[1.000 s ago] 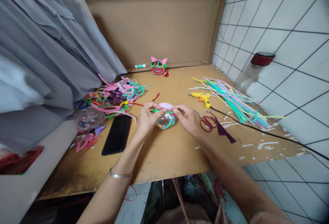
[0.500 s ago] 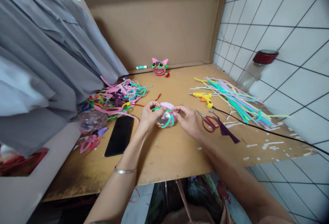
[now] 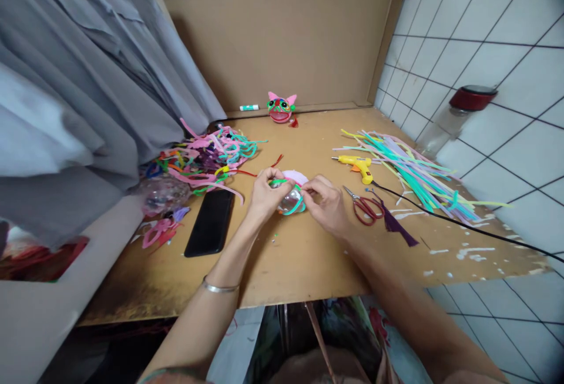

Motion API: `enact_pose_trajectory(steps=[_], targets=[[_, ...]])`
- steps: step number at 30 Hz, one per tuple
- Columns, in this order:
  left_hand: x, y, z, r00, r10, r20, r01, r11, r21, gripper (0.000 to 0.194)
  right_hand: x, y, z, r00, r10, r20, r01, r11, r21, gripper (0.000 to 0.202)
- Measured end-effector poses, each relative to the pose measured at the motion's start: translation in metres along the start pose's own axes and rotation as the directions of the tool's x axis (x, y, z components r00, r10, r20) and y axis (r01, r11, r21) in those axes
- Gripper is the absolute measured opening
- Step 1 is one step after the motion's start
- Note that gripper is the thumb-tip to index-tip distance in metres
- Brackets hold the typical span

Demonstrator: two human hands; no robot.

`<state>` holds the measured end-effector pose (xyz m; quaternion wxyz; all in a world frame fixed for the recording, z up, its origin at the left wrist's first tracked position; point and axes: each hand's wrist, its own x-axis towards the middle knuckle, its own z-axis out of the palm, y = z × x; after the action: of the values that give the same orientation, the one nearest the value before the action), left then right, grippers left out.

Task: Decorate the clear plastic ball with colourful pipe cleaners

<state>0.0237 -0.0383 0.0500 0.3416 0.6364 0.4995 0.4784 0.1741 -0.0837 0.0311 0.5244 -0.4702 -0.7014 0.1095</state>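
Between my hands is a clear plastic ball (image 3: 291, 201) with green, teal and pink pipe cleaners on its surface and a pale pink piece (image 3: 296, 177) at its far side. My left hand (image 3: 267, 197) grips the ball from the left, thumb and fingers closed on its edge by the green pipe cleaner. My right hand (image 3: 325, 201) is pinched at the upper right of the ball, on the end of a pink pipe cleaner; the fingertips partly hide it. Red-handled scissors (image 3: 366, 208) lie right of my right hand, beside a purple tassel (image 3: 395, 224).
A yellow glue gun (image 3: 358, 165) with a black cord lies by a bundle of pipe cleaners (image 3: 409, 172). At left are a phone (image 3: 210, 223), a tangled pipe cleaner pile (image 3: 215, 152) and a clear plastic ball (image 3: 165, 194). A pink-eared animal head (image 3: 281, 109), glue stick (image 3: 249, 107) and red-lidded jar (image 3: 458, 117) stand farther back.
The view has shifted slightly, so the whole table appears a little farther right and up. My hands stay on the ball, with only small finger movement at its upper right.
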Motion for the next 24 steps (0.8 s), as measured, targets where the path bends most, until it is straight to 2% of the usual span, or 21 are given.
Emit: enact_pose_trajectory(steps=[4,13,19,24], targets=[[-0.001,0.000,-0.001,1.000,-0.005,0.005,0.005,1.000,-0.014,0.022,0.000,0.000,-0.003,0.998,-0.048,0.035,0.049,0.999,-0.021,0.014],[0.003,-0.010,-0.004,1.000,0.025,0.007,-0.025,0.999,-0.025,0.029,0.002,0.012,-0.002,0.996,0.058,0.074,-0.068,0.989,0.135,0.018],[0.000,-0.005,-0.003,0.999,0.038,0.005,-0.038,0.999,0.021,0.026,0.001,0.008,-0.003,0.997,0.064,0.037,-0.068,0.992,0.109,0.016],[-0.002,0.000,-0.001,0.995,0.096,-0.008,-0.095,0.993,0.073,0.024,-0.001,0.001,-0.004,1.000,-0.002,0.027,0.002,1.000,-0.010,0.007]])
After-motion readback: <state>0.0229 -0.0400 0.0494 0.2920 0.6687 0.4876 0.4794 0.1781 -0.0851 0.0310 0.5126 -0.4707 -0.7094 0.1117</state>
